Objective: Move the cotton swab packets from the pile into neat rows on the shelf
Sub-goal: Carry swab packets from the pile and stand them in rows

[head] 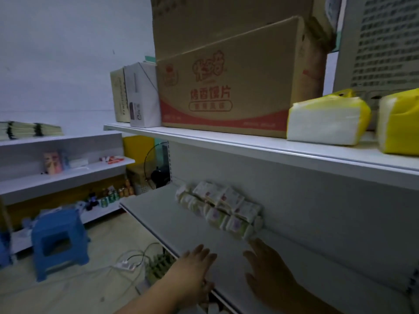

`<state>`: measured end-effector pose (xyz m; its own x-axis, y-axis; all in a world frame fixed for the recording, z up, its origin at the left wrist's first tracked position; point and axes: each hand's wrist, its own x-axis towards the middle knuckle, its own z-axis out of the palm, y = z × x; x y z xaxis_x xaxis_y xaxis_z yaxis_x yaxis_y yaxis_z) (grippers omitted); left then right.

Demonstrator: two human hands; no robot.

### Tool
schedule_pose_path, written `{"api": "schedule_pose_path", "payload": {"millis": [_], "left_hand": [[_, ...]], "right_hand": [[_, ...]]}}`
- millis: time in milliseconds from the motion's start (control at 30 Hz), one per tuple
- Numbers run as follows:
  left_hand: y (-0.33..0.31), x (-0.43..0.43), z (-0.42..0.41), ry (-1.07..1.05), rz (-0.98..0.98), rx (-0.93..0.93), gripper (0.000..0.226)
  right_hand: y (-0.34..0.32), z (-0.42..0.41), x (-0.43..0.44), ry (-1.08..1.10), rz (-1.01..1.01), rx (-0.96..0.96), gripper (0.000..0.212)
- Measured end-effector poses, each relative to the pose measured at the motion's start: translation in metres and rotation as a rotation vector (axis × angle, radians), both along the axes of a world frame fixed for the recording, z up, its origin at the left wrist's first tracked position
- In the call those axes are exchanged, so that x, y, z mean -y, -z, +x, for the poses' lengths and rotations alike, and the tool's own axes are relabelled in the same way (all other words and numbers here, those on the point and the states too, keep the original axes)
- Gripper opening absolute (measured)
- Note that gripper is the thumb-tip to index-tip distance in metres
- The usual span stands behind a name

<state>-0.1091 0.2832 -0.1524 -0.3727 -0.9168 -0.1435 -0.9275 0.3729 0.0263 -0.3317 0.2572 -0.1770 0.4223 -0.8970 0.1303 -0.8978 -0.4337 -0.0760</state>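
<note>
Looking down at the shelf (172, 225), we see the cotton swab packets (223, 208) lined up in two short rows, one in front of the other, tight against the back panel (317, 211), toward the left end of the board. Left hand (197, 266) lies palm down over the front edge of the shelf, fingers straight and together, grip apart, holding nothing we can see. Right hand (269, 275) is flat over the shelf surface, fingers spread, grip also apart and empty; its fingertips (252, 242) are just beside the nearest packet, and we cannot tell if they touch. Some pale shapes under the left wrist at the bottom edge are too blurred to name. On the upper shelf (249, 143) stands a cardboard box (226, 87) with red print, with yellow-wrapped tissue packs (326, 121) to its right. A blue stool (59, 241) stands on the floor to the left, a white power strip (124, 266) near it.
</note>
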Motion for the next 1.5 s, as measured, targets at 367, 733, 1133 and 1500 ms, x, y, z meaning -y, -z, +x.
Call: {"api": "schedule_pose_path", "payload": {"millis": [367,733,1133,1500], "left_hand": [[-0.010,0.177,0.047,-0.234,-0.250,-0.550,0.055],[0.009,0.263,0.028,-0.416,0.059,-1.183,0.044],[0.002,0.242,0.016,-0.328,-0.134,-1.230,0.041],[-0.033,0.065,-0.101,0.153,0.454,-1.385,0.023]], "right_hand": [[-0.035,0.055,0.133,0.335,-0.200,0.324,0.053],[-0.046,0.076,0.175,0.513,-0.138,0.306,0.078],[-0.056,0.088,0.102,0.669,-0.224,1.073,0.045],[-0.058,-0.028,-0.129,0.906,0.010,1.526,0.018]]}}
